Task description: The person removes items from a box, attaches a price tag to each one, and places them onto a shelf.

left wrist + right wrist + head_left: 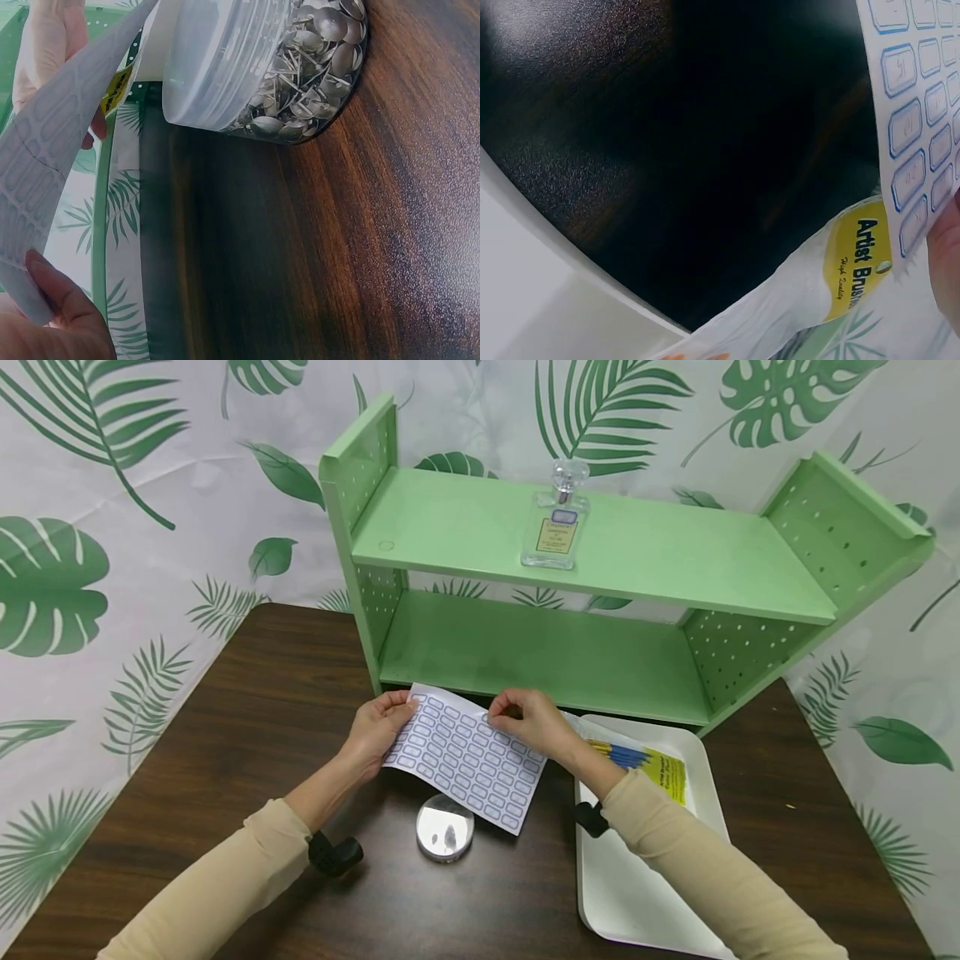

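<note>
A white sheet of stickers (459, 756), printed with rows of blue-bordered labels, is held tilted above the table. My left hand (378, 731) grips its left edge, thumb on the printed face. At the upper edge my right hand (536, 720) pinches with thumb and forefinger; whether a single sticker is between the fingertips I cannot tell. Below the sheet stands a round clear jar (445, 831), which the left wrist view shows to hold metal thumbtacks (307, 82). On the upper shelf is a glass perfume bottle (553, 537) bearing a small blue-bordered sticker (564, 517).
Behind my hands stands a green two-tier shelf (540, 652). To the right lies a white tray (637, 893) with a yellow and clear pack of artist brushes (663, 772), partly under my right forearm. All rest on a dark wooden table (247, 727).
</note>
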A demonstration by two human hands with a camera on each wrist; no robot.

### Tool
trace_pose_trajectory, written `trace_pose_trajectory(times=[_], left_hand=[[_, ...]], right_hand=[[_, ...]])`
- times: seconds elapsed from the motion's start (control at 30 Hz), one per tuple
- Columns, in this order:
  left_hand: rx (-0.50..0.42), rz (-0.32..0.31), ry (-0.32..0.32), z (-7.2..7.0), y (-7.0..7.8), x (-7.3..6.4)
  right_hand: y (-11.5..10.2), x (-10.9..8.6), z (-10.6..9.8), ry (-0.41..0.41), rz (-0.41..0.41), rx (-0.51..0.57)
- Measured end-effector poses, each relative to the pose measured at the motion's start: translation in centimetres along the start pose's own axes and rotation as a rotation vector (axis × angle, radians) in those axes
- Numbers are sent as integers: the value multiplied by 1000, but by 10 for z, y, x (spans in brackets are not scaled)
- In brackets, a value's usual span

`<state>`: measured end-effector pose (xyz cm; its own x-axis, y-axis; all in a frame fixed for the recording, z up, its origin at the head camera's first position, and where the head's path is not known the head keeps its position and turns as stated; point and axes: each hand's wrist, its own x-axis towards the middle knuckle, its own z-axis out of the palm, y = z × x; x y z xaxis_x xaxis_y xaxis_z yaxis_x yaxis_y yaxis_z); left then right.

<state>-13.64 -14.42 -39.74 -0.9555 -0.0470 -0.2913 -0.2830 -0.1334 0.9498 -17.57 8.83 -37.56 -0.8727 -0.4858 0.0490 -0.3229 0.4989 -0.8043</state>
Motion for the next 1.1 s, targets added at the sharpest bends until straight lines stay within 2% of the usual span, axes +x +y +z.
trace_pose_trajectory(times=[0.17, 0.4, 0.87, 1.1], left_hand=[[1, -1, 4, 1, 0, -1], [-23, 1, 8, 2, 0, -2], [-29, 8, 30, 4, 0, -2], [-26, 7, 42, 5, -2, -1]], right_hand=[[0, -1, 0, 39, 34, 0], [-2, -3, 3, 70, 0, -64], [-2, -2, 4, 76, 19, -68], [0, -3, 4, 75, 17, -28]])
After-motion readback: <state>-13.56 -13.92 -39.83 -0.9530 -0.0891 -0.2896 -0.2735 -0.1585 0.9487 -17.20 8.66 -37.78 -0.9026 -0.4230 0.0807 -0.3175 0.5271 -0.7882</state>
